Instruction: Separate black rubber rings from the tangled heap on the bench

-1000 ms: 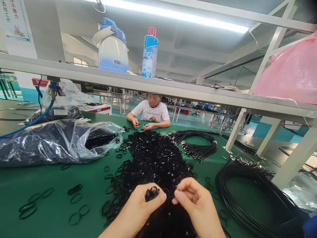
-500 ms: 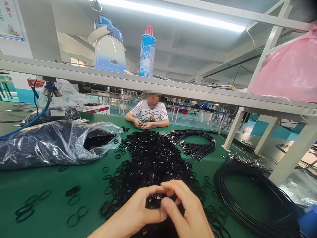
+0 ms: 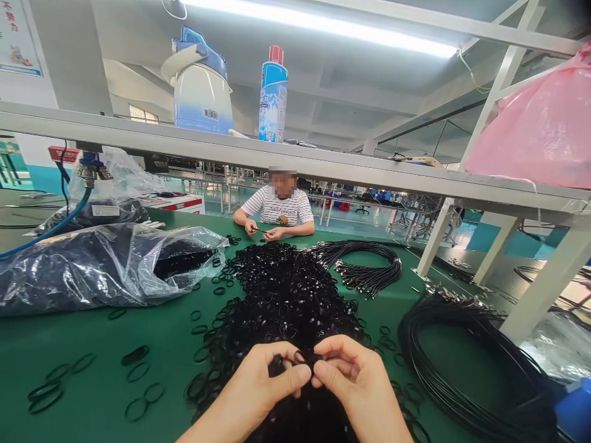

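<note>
Over the near end of a large heap of thin black rings [image 3: 286,295], my left hand [image 3: 263,384] is closed in a pinch. A black ring [image 3: 299,355] shows at its fingertips, and more dark material sits inside its curled fingers. My right hand [image 3: 353,384] faces it, thumb and index finger closed together. Something dark lies between those fingers, but it blends into the heap behind and I cannot make it out. The two hands' fingertips are nearly touching.
Loose rings [image 3: 136,403] are scattered at left, near a clear plastic bag [image 3: 111,271] of black material. Coiled black cables [image 3: 415,363] lie at right, a smaller bundle [image 3: 392,264] behind. A person [image 3: 284,209] sits opposite. A shelf [image 3: 323,163] spans above, holding a jug [image 3: 203,92] and a spray can [image 3: 273,98].
My hands were joined in a loop with fingertips meeting; now they are slightly apart and pinched, and a ring shows at the left fingertips. The person opposite has moved their hands farther apart.
</note>
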### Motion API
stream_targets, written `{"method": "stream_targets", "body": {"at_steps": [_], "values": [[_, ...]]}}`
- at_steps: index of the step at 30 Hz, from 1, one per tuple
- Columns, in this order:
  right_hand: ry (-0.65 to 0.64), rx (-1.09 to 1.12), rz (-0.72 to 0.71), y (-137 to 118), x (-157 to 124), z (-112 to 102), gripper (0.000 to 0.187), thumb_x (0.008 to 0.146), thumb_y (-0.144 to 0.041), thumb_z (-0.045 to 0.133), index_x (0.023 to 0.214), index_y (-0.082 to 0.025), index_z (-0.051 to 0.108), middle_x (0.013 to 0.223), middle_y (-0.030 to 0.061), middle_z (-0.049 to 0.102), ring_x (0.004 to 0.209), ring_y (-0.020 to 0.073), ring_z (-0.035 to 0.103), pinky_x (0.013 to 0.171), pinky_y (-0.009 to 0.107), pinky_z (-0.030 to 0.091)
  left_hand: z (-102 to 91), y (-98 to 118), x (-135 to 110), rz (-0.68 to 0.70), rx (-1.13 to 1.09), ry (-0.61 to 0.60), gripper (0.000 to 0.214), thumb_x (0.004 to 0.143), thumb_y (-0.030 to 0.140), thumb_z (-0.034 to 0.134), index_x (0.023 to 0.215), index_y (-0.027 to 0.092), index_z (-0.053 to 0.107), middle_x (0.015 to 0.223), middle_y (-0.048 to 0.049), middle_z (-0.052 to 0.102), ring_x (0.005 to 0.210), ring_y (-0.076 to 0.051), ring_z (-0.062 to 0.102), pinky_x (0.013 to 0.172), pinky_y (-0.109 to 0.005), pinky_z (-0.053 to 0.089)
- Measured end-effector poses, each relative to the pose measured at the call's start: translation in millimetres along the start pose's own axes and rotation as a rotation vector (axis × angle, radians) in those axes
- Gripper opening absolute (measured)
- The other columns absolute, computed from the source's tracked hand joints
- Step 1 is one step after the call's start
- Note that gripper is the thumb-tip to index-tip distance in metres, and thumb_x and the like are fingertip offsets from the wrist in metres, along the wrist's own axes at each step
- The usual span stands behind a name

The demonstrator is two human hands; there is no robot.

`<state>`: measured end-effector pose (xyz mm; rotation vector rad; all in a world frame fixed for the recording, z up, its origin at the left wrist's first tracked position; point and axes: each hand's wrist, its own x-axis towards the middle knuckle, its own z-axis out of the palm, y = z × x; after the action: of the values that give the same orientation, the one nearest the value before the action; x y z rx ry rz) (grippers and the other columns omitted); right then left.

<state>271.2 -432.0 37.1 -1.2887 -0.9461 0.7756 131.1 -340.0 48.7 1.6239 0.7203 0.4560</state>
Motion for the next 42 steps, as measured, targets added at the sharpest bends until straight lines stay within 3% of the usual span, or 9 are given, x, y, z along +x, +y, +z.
{"method": "stream_targets", "body": {"at_steps": [5, 11, 17, 21, 25, 29, 35, 38, 42], "values": [[0.021, -0.067, -0.031, 2.5, -0.4, -0.3, 0.017, 0.074, -0.027, 0.065, 0.087, -0.016, 0.062, 0.077, 0.0032, 0.065, 0.070, 0.0183, 0.064, 0.070, 0.030, 0.049, 1.2, -1.3, 1.4, -0.026, -0.036, 0.039, 0.042, 0.070, 0.059, 0.060, 0.064, 0.017, 0.058, 0.054, 0.0052, 0.050, 0.046, -0.008, 0.034, 0.041, -0.018, 0.029], [-0.023, -0.359, -0.038, 8.9, 0.9, -6.3, 0.018, 0.081, -0.029, 0.055, 0.091, -0.018, 0.065, 0.071, 0.0017, 0.064, 0.066, 0.0177, 0.061, 0.066, 0.029, 0.047, -1.7, 0.5, 3.3, -0.009, -0.087, 0.098, 0.040, 0.065, 0.056, 0.067, 0.073, 0.016, 0.062, 0.056, 0.0047, 0.051, 0.046, -0.007, 0.035, 0.040, -0.017, 0.025], [0.028, -0.645, -0.149, 2.0, -0.6, -10.4, 0.016, 0.083, -0.023, 0.050, 0.081, -0.023, 0.066, 0.084, 0.0007, 0.065, 0.072, 0.0173, 0.061, 0.068, 0.027, 0.045, -5.1, 2.8, 3.1, -0.026, -0.185, 0.078, 0.043, 0.066, 0.056, 0.068, 0.060, 0.017, 0.049, 0.052, 0.0084, 0.038, 0.046, -0.006, 0.029, 0.040, -0.016, 0.026], [-0.007, -0.527, -0.109, 0.9, -3.2, -6.4, 0.023, 0.085, -0.034, 0.050, 0.099, -0.025, 0.066, 0.105, 0.0026, 0.065, 0.054, 0.0117, 0.058, 0.055, 0.025, 0.046, -2.5, 2.5, 0.5, -0.031, -0.224, -0.023, 0.045, 0.068, 0.059, 0.065, 0.060, 0.017, 0.049, 0.052, 0.0084, 0.037, 0.046, -0.006, 0.028, 0.041, -0.016, 0.027], [-0.030, -0.461, -0.092, 5.1, -2.9, 0.5, 0.016, 0.078, -0.029, 0.060, 0.090, -0.024, 0.070, 0.078, 0.0012, 0.069, 0.068, 0.0174, 0.059, 0.061, 0.025, 0.043, 1.6, 0.8, -2.9, -0.032, -0.218, -0.094, 0.044, 0.072, 0.058, 0.061, 0.062, 0.016, 0.052, 0.055, 0.0071, 0.041, 0.048, -0.006, 0.032, 0.042, -0.016, 0.029], [-0.022, -0.332, -0.019, 8.4, 0.7, 0.5, 0.016, 0.076, -0.033, 0.064, 0.076, -0.019, 0.071, 0.072, 0.0032, 0.069, 0.067, 0.0184, 0.058, 0.062, 0.026, 0.044, 0.8, -4.9, 0.3, 0.020, -0.052, -0.027, 0.045, 0.077, 0.058, 0.053, 0.062, 0.016, 0.055, 0.058, 0.0049, 0.046, 0.048, -0.007, 0.036, 0.042, -0.016, 0.030], [-0.002, -0.068, 0.026, 5.9, 3.8, -5.9, 0.028, 0.071, -0.034, 0.070, 0.091, -0.016, 0.067, 0.064, 0.0015, 0.066, 0.060, 0.0150, 0.058, 0.063, 0.026, 0.046, -6.8, 4.5, 0.9, 0.029, 0.080, 0.035, 0.043, 0.078, 0.056, 0.052, 0.083, 0.015, 0.065, 0.059, 0.0041, 0.051, 0.048, -0.008, 0.037, 0.043, -0.019, 0.033], [-0.022, -0.074, 0.022, 5.9, 2.8, -2.8, 0.026, 0.073, -0.036, 0.069, 0.088, -0.015, 0.066, 0.065, 0.0031, 0.068, 0.059, 0.0151, 0.060, 0.061, 0.025, 0.047, -4.4, 11.0, -4.2, 0.016, 0.063, -0.036, 0.045, 0.077, 0.055, 0.055, 0.096, 0.017, 0.067, 0.057, 0.0048, 0.050, 0.049, -0.009, 0.037, 0.043, -0.019, 0.031], [0.011, -0.181, 0.024, 7.4, 1.0, 2.2, 0.020, 0.074, -0.036, 0.067, 0.078, -0.017, 0.065, 0.063, 0.0031, 0.068, 0.058, 0.0168, 0.062, 0.057, 0.024, 0.047, 0.5, 9.6, -5.7, 0.002, 0.148, 0.006, 0.044, 0.072, 0.057, 0.059, 0.085, 0.017, 0.069, 0.055, 0.0042, 0.052, 0.046, -0.008, 0.034, 0.041, -0.019, 0.025]]}}
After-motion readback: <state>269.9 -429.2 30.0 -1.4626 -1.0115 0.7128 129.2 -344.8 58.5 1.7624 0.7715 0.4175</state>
